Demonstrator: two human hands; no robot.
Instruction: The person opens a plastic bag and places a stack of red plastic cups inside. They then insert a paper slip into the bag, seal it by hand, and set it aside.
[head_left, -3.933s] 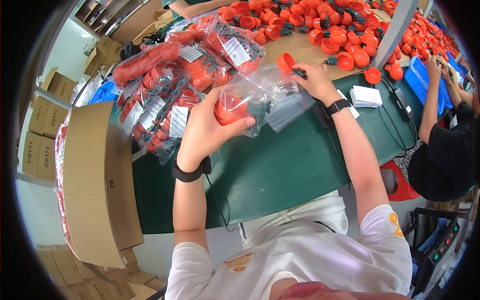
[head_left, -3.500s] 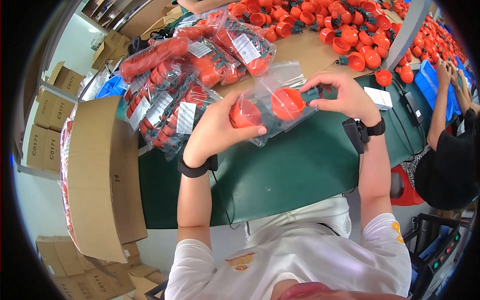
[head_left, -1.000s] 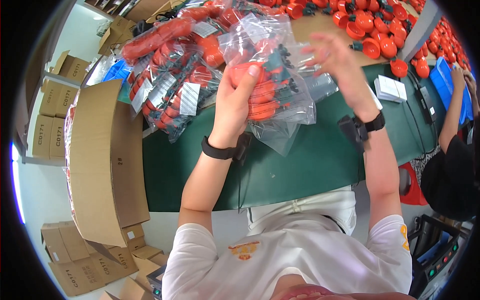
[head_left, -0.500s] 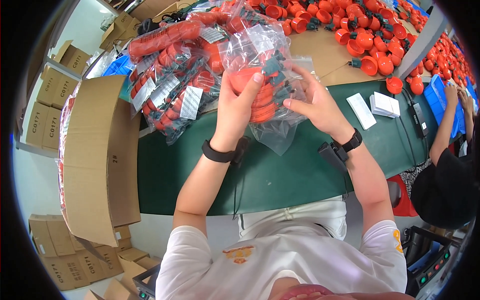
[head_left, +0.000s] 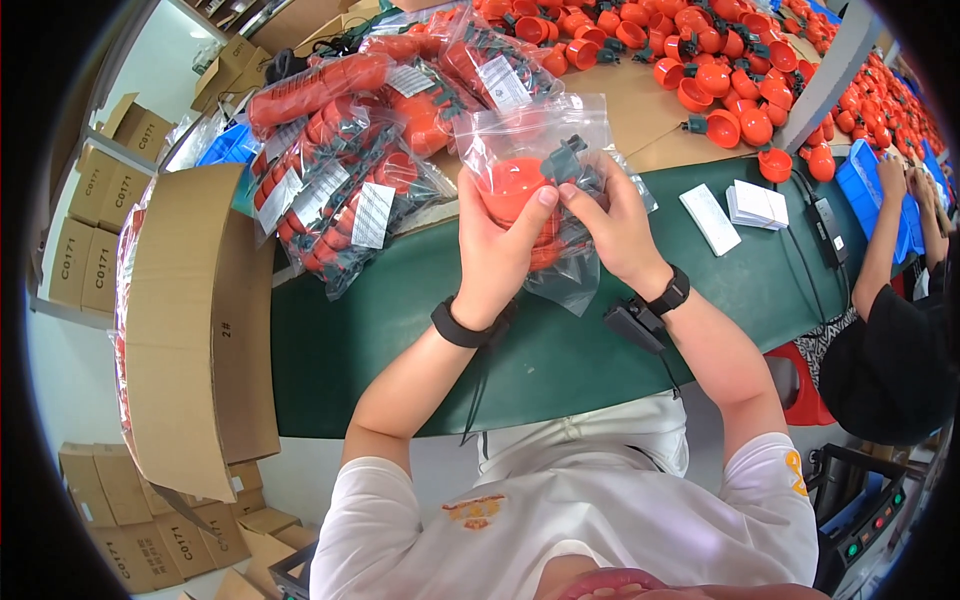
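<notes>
Between my two hands is a clear plastic bag (head_left: pixel 530 130) with red plastic cups (head_left: pixel 512 188) stacked in it, their dark green fittings (head_left: pixel 566 160) toward the right side. My left hand (head_left: pixel 497 232) grips the bag's left side, thumb over the cups. On the right side, my right hand (head_left: pixel 615 218) holds the bag by the fittings, its thumb close to my left thumb. The bag's lower end hangs over the green table (head_left: pixel 400 340). Just left lie several filled bags (head_left: pixel 335 200) of the same red cups, with white printed slips inside.
A tall open cardboard box (head_left: pixel 175 330) stands at the table's left. Loose red cups (head_left: pixel 735 80) are heaped at the back right. Stacked white slips (head_left: pixel 757 205) and a black power strip (head_left: pixel 828 232) lie to the right. A co-worker's arm (head_left: pixel 880 245) reaches into a blue bin (head_left: pixel 860 185).
The held bag has tilted so the top cup's opening shows more, and its upper end has come down. Both hands have drawn closer together; the right has moved left, the left slightly right.
</notes>
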